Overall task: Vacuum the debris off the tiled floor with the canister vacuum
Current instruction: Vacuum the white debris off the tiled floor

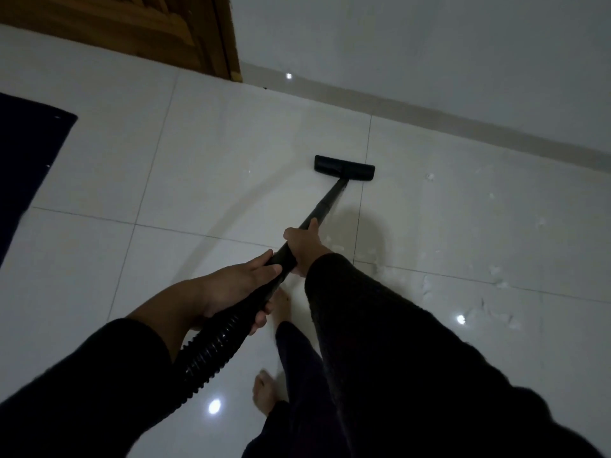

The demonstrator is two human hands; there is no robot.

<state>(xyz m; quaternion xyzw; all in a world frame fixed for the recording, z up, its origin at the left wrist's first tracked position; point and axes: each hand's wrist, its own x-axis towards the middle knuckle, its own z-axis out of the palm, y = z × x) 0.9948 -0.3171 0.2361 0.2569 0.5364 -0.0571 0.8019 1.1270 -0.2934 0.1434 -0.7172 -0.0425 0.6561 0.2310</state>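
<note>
The floor nozzle (pixel 344 168), a flat black bar with squared ends, lies flush on the tiled floor (pixel 211 153), astride a grout line and near the skirting, so its whole mouth meets the glossy surface. From it the rigid black wand (pixel 322 206) slants back to the person. The right hand (pixel 302 247) wraps the wand further down, its fingers (pixel 291 233) clamped around the tube to steer; the left hand (pixel 238 285) grips behind it, where the wand joins the ribbed, shiny hose (pixel 211 352), its fingers curled round the cuff, likely to drive the stroke. The white debris (pixel 426 285), soft torn-looking scraps, is scattered to the right of the nozzle and looks uncollected. The canister itself is out of view. A dark mat (pixel 29 153) lies at left, and a wooden door (pixel 139 24) stands beyond.
</note>
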